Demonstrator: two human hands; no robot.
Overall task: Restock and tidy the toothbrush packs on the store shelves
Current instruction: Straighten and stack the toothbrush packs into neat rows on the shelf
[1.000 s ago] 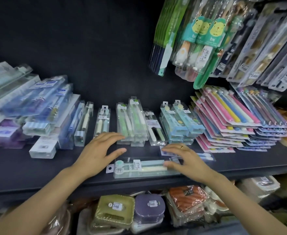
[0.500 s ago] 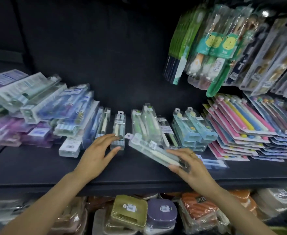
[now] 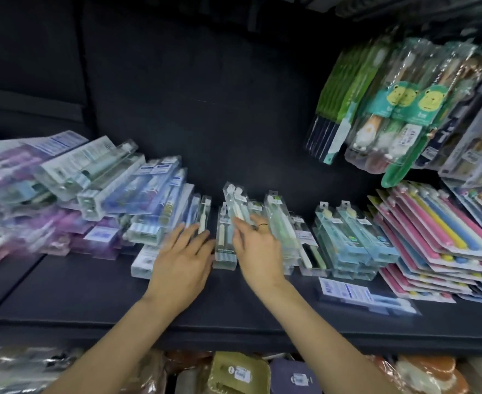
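My right hand grips a clear toothbrush pack with pale green and white brushes, holding it tilted over the row of similar clear packs at the middle of the dark shelf. My left hand lies flat with fingers spread against the packs just left of that row, holding nothing. One flat pack lies loose near the shelf's front edge on the right.
Boxed toothbrushes are piled at the left. Light blue packs and stacks of pink and yellow card packs fill the right. Hanging packs crowd the upper right. Soap boxes sit on the shelf below.
My right hand lifted the clear pack from the shelf front and swung it up and back over the middle row. My left hand moved to the packs left of that row.
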